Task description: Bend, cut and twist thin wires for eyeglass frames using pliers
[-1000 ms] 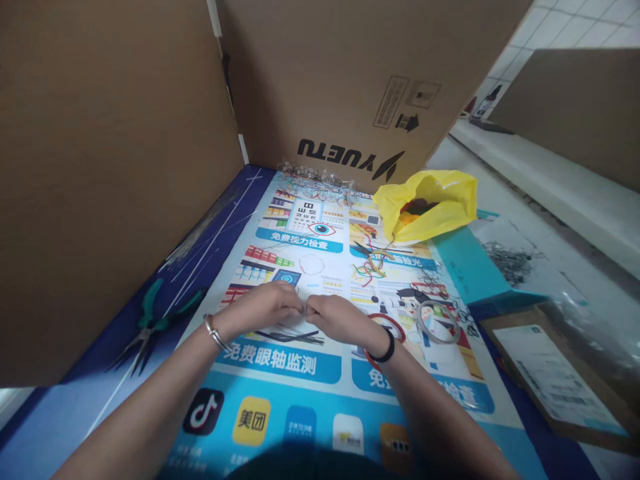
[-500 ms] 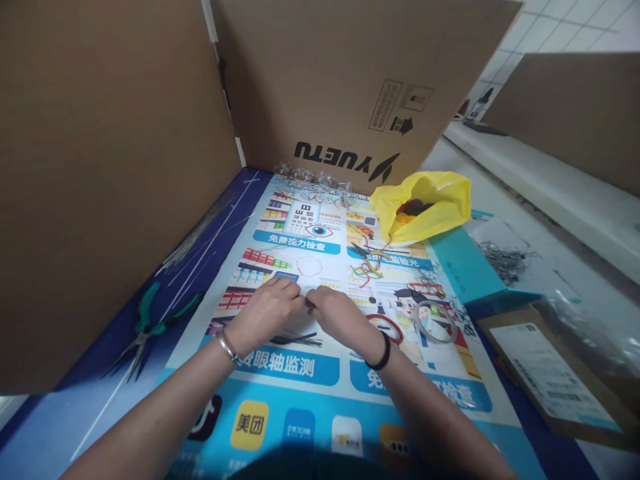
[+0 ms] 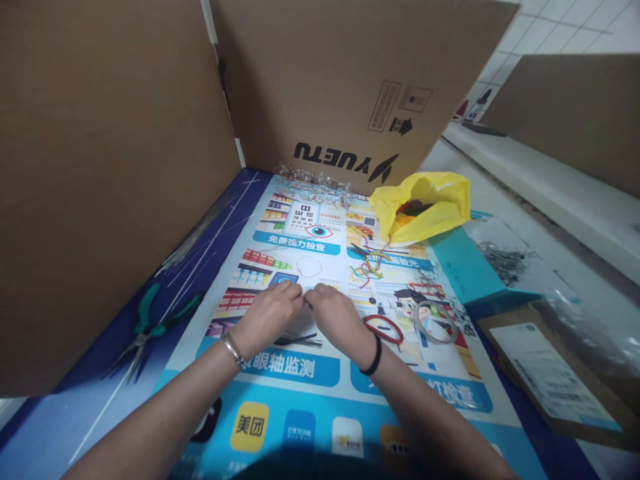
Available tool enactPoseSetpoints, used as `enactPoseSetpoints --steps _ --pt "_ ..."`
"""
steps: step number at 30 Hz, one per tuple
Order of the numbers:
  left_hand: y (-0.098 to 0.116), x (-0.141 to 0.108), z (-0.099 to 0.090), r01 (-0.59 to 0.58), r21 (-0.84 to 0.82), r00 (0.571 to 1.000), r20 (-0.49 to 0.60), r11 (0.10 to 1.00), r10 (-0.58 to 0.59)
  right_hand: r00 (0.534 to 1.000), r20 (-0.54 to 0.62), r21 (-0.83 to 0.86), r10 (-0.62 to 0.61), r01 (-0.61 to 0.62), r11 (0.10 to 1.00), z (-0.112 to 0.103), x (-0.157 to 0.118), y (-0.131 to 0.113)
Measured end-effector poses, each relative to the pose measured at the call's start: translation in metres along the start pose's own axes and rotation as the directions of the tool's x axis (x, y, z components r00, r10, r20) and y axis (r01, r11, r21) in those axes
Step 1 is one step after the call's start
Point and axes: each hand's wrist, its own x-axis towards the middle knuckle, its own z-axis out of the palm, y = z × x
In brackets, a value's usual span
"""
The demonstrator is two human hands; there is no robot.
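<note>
My left hand [image 3: 273, 308] and my right hand [image 3: 336, 317] meet over the middle of a printed poster [image 3: 280, 393], fingertips pinched almost together. Whatever lies between the fingers is too small and too hidden to make out. Just below the hands rests a bunch of short dark wire pieces [image 3: 305, 341], partly covered by the left hand. Beside my right wrist lie a dark red ring [image 3: 384, 330] and a grey wire coil [image 3: 435, 323]. A thin pale loop [image 3: 310, 267] lies a little beyond the fingertips.
Green-handled pliers [image 3: 147, 328] lie open at left, near straight thin wires [image 3: 195, 233]. Tall cardboard panels [image 3: 340, 80] wall the left and back. A yellow bag [image 3: 440, 207], scissors with coloured cords [image 3: 369, 260], a turquoise box [image 3: 455, 267] and a brown parcel [image 3: 555, 373] are at right.
Both hands stay pinched together in almost the same place. My right wrist has shifted slightly left and down, showing more of the red ring.
</note>
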Motion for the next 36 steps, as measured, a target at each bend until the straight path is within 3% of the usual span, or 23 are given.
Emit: enactPoseSetpoints --steps 6,9,12,15,17,19,21,22,24,28,33,36 --pt "0.0 -0.003 0.004 0.088 -0.046 0.995 -0.032 0.995 -0.089 0.998 -0.035 0.03 0.061 -0.059 0.998 0.0 0.0 -0.001" --pt "-0.003 -0.003 0.01 0.181 -0.143 0.979 -0.072 0.973 -0.193 0.991 -0.083 0.188 0.101 -0.084 0.979 0.005 0.003 0.002" --pt "-0.008 -0.001 0.016 0.278 -0.402 0.933 -0.101 0.872 -0.344 0.975 -0.159 0.438 0.155 -0.071 0.896 0.015 0.006 0.006" --pt "-0.012 0.002 0.018 0.354 -0.689 0.857 -0.031 0.632 -0.514 0.949 -0.171 0.678 0.267 -0.084 0.731 0.026 0.009 0.008" --pt "-0.012 0.004 0.018 0.4 -0.83 0.796 0.104 0.389 -0.596 0.935 -0.117 0.803 0.335 -0.11 0.586 0.032 0.01 0.008" --pt "-0.011 0.005 0.017 0.403 -0.906 0.76 0.252 0.13 -0.599 0.93 -0.06 0.866 0.362 -0.132 0.483 0.034 0.011 0.008" --pt "-0.01 0.005 0.016 0.373 -0.927 0.758 0.333 -0.046 -0.561 0.935 -0.049 0.862 0.351 -0.138 0.488 0.032 0.011 0.009" --pt "-0.01 0.005 0.016 0.36 -0.929 0.76 0.345 -0.085 -0.55 0.939 -0.062 0.838 0.337 -0.134 0.528 0.03 0.011 0.01" --pt "-0.01 0.005 0.016 0.355 -0.931 0.758 0.34 -0.085 -0.556 0.948 -0.11 0.767 0.297 -0.109 0.632 0.025 0.01 0.013" --pt "-0.011 0.005 0.019 0.381 -0.924 0.756 0.302 0.017 -0.581 0.968 -0.158 0.619 0.195 -0.056 0.784 0.015 0.009 0.016" --pt "-0.011 0.005 0.024 0.406 -0.91 0.758 0.281 0.088 -0.588 0.974 -0.157 0.502 0.161 -0.062 0.863 0.013 0.007 0.012" --pt "-0.011 0.005 0.024 0.409 -0.907 0.758 0.276 0.101 -0.591 0.973 -0.164 0.499 0.161 -0.059 0.865 0.015 0.007 0.012"
